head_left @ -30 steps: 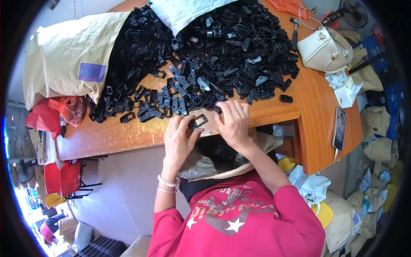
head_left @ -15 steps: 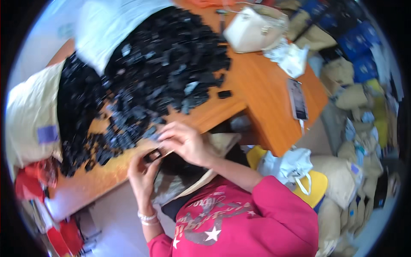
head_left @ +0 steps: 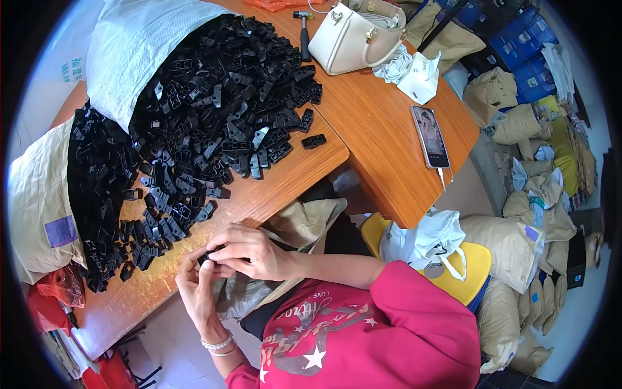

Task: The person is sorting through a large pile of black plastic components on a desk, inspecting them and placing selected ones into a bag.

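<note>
My left hand (head_left: 196,284), with a pale bracelet at its wrist, pinches a small black plastic part (head_left: 208,255) between thumb and fingers. Closed around the same part from the other side, my right hand (head_left: 249,253) covers much of it. Both hands meet just off the near edge of the wooden table (head_left: 272,188), above an open tan sack (head_left: 304,220) at my lap. Beyond them spreads a big heap of black plastic parts (head_left: 207,104), spilling from a white woven sack (head_left: 139,52) and a cream sack (head_left: 39,201).
Right of the heap lie a hammer (head_left: 304,39), a cream handbag (head_left: 346,39), a white box (head_left: 420,78) and a phone (head_left: 430,137) on a cable. A yellow chair (head_left: 473,279) holds a white bag (head_left: 421,240). Full tan sacks (head_left: 505,246) stand on the right.
My right hand has come down and left, joining my left hand on the black plastic part. Both hands now sit lower left in the picture; the whole view has shifted slightly.
</note>
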`<state>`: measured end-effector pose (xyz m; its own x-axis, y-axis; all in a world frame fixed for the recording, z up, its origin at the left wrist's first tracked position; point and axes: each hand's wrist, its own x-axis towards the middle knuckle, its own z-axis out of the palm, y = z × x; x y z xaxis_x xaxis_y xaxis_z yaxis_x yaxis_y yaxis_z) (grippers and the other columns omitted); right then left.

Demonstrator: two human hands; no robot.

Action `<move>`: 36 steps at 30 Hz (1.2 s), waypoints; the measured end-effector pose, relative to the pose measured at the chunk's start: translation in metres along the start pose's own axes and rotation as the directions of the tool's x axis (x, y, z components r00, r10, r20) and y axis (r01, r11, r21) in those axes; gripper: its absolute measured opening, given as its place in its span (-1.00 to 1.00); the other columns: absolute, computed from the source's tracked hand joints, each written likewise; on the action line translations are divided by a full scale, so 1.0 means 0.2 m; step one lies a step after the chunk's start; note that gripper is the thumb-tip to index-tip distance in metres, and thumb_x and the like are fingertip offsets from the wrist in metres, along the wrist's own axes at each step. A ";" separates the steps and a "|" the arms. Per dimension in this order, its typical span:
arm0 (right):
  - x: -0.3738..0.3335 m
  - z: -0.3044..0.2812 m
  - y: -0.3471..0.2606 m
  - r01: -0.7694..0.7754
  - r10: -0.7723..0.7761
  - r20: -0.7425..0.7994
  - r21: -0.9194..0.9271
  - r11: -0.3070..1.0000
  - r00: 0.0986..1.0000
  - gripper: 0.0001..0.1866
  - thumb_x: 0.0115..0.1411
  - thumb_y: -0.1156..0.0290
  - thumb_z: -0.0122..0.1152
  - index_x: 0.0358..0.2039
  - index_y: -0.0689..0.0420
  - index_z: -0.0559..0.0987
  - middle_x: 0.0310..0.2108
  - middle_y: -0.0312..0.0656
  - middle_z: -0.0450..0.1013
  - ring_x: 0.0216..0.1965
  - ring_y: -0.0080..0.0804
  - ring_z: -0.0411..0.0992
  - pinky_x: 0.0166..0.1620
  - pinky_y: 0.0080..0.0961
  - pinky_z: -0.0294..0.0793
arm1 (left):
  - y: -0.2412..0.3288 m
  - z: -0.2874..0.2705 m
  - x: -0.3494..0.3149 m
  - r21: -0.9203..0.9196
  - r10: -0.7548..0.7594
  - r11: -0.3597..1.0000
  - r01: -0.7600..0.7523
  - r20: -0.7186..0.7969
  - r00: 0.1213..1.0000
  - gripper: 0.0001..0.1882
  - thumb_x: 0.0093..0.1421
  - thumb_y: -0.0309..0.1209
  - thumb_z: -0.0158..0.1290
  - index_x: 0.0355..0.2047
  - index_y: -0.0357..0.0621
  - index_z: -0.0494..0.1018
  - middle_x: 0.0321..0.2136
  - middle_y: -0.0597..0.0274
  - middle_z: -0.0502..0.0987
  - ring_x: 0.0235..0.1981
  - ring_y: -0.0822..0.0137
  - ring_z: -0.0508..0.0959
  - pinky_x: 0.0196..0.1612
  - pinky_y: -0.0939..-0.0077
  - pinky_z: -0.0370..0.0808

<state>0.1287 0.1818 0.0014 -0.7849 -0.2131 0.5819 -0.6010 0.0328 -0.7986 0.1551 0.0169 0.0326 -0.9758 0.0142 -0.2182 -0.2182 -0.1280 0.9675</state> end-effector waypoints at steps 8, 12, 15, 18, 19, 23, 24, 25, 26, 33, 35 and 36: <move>-0.02 0.02 0.02 -0.389 0.368 0.141 0.171 0.905 0.919 -0.59 0.11 0.53 0.20 0.01 0.23 0.48 -0.07 -0.05 0.46 -0.06 -0.25 0.44 0.02 -0.40 0.40 | -0.07 0.01 -0.06 0.282 0.258 0.924 -0.258 0.040 0.965 -0.65 0.20 -0.71 -0.08 0.02 -0.35 0.28 -0.13 0.02 0.46 -0.20 0.31 0.56 -0.21 0.53 0.56; 0.02 0.05 -0.02 -0.320 0.313 0.081 0.101 0.942 0.946 -0.74 0.04 0.61 0.21 -0.19 0.25 0.55 -0.23 -0.07 0.52 -0.16 -0.18 0.48 -0.04 -0.37 0.43 | -0.07 0.06 -0.11 0.525 0.419 0.788 -0.322 -0.073 0.905 -0.70 0.18 -0.68 -0.01 -0.05 -0.31 0.35 -0.36 0.06 0.56 -0.44 0.36 0.61 -0.33 0.53 0.55; 0.03 -0.03 -0.06 -0.253 0.254 0.062 -0.031 0.967 0.965 -0.75 0.01 0.61 0.23 -0.23 0.22 0.58 -0.27 -0.10 0.53 -0.22 -0.15 0.50 -0.12 -0.36 0.45 | -0.04 0.08 -0.10 0.613 0.407 0.721 -0.323 0.004 0.914 -0.69 0.13 -0.60 0.10 -0.08 -0.19 0.41 -0.39 0.01 0.58 -0.44 0.26 0.64 -0.34 0.47 0.53; 0.02 -0.09 -0.01 -0.261 0.271 0.252 -0.073 0.963 0.929 -0.77 0.04 0.54 0.27 -0.23 0.24 0.59 -0.29 -0.08 0.54 -0.25 -0.18 0.51 -0.16 -0.38 0.48 | -0.02 -0.03 -0.04 0.652 0.401 0.670 -0.355 0.084 0.912 -0.71 0.10 -0.56 0.16 -0.14 -0.19 0.46 -0.36 0.08 0.58 -0.43 0.31 0.59 -0.34 0.45 0.52; 0.03 -0.10 -0.01 -0.304 0.305 0.300 -0.054 0.951 0.904 -0.79 0.04 0.54 0.27 -0.26 0.25 0.59 -0.31 -0.07 0.53 -0.27 -0.17 0.50 -0.19 -0.37 0.48 | -0.01 -0.06 -0.01 0.597 0.393 0.722 -0.350 0.063 0.918 -0.73 0.10 -0.56 0.16 -0.15 -0.21 0.47 -0.36 0.10 0.58 -0.43 0.33 0.59 -0.35 0.46 0.52; 0.10 -0.01 0.10 -0.123 0.140 0.077 -0.195 0.973 0.987 -0.84 0.05 0.53 0.27 -0.32 0.27 0.57 -0.41 -0.09 0.45 -0.35 -0.12 0.46 -0.29 -0.33 0.43 | 0.01 -0.15 0.19 0.795 0.509 0.575 -0.195 -0.161 0.845 -0.79 0.13 -0.42 0.17 -0.24 -0.23 0.47 -0.46 0.09 0.50 -0.49 0.24 0.55 -0.42 0.47 0.48; 0.15 0.01 0.12 -0.069 0.098 0.057 -0.375 0.924 0.994 -0.81 0.04 0.52 0.27 -0.30 0.25 0.57 -0.41 -0.11 0.42 -0.35 -0.14 0.43 -0.28 -0.32 0.40 | 0.03 -0.14 0.23 0.881 0.550 0.429 -0.199 -0.080 0.831 -0.74 0.13 -0.35 0.17 -0.23 -0.22 0.45 -0.45 0.09 0.48 -0.49 0.18 0.54 -0.44 0.43 0.47; 0.19 0.01 0.13 -0.019 0.051 0.044 -0.542 0.840 0.998 -0.79 0.03 0.52 0.28 -0.28 0.23 0.56 -0.40 -0.13 0.39 -0.35 -0.17 0.41 -0.27 -0.31 0.36 | 0.04 -0.12 0.25 0.942 0.576 0.271 -0.197 0.006 0.818 -0.70 0.13 -0.29 0.17 -0.22 -0.21 0.43 -0.44 0.08 0.45 -0.49 0.13 0.53 -0.46 0.39 0.45; 0.20 0.02 0.15 -0.017 0.061 0.057 -0.584 0.811 0.996 -0.76 0.01 0.49 0.29 -0.25 0.19 0.56 -0.36 -0.16 0.35 -0.30 -0.21 0.38 -0.24 -0.31 0.31 | 0.04 -0.11 0.25 0.968 0.506 0.207 -0.140 0.016 0.862 -0.66 0.14 -0.26 0.14 -0.16 -0.20 0.38 -0.38 0.09 0.43 -0.42 0.10 0.53 -0.45 0.33 0.45; 0.17 0.00 0.14 -0.014 0.091 0.111 -0.559 0.829 0.990 -0.75 -0.01 0.50 0.29 -0.30 0.20 0.46 -0.31 -0.12 0.36 -0.22 -0.16 0.36 -0.20 -0.28 0.29 | -0.05 -0.14 0.20 0.991 0.623 0.096 -0.097 0.016 0.782 -0.68 0.05 -0.50 0.11 -0.16 -0.17 0.37 -0.38 0.08 0.38 -0.43 0.10 0.50 -0.50 0.29 0.44; 0.14 0.00 0.16 -0.056 0.146 0.120 -0.553 0.831 0.982 -0.73 0.00 0.52 0.27 -0.26 0.20 0.44 -0.30 -0.10 0.36 -0.21 -0.13 0.36 -0.16 -0.25 0.30 | -0.05 -0.15 0.20 0.979 0.737 0.154 -0.137 -0.021 0.676 -0.71 0.05 -0.56 0.10 -0.17 -0.18 0.41 -0.43 0.10 0.39 -0.53 0.17 0.51 -0.55 0.40 0.44; 0.13 0.00 0.17 -0.068 0.143 0.105 -0.518 0.852 0.984 -0.74 0.00 0.53 0.27 -0.27 0.21 0.44 -0.30 -0.10 0.37 -0.20 -0.11 0.36 -0.13 -0.23 0.30 | -0.04 -0.14 0.19 0.924 0.724 0.331 -0.193 -0.118 0.679 -0.75 0.09 -0.59 0.06 -0.18 -0.21 0.42 -0.42 0.13 0.43 -0.55 0.25 0.52 -0.55 0.46 0.45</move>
<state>0.0881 0.1783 -0.0109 -0.8424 -0.3077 0.4423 -0.5369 0.5486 -0.6409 0.1209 -0.0101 0.0125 -0.8192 -0.1998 0.5376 0.1028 0.8711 0.4803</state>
